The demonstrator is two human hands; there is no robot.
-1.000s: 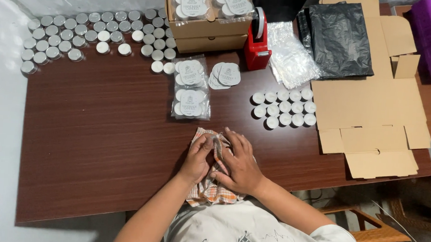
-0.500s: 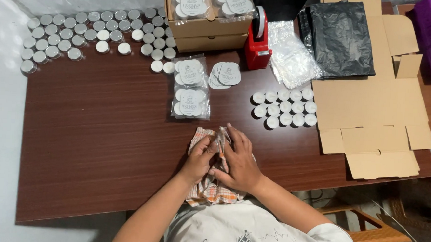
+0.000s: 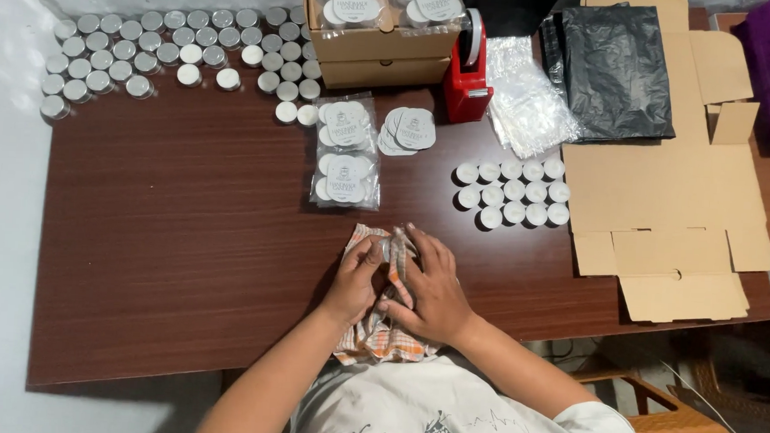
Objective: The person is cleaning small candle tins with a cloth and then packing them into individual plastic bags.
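Both hands are working at the near edge of the desk (image 3: 181, 258), a dark reddish wood-grain top. The left hand (image 3: 355, 281) and the right hand (image 3: 429, 289) are pressing together around a checked orange-and-white cloth (image 3: 378, 339), soft and crumpled, which is hanging over the near edge towards the person's lap. Both hands are curled closed on its folds, with a small shiny round piece showing between the fingertips; what it is cannot be told.

To the left of the hands a broad stretch of bare wood is lying open, reaching to the left edge. Just beyond the hands, a clear plastic packet of white round labels (image 3: 346, 153) is lying flat. At the far left, rows of small round metal tins (image 3: 130, 49) are crowding the far edge. To the right, a cluster of white candles (image 3: 514, 192) is sitting beside flat brown cardboard (image 3: 667, 187), which is overhanging the desk's right side. A red tape dispenser (image 3: 467, 80) is standing at the far edge.
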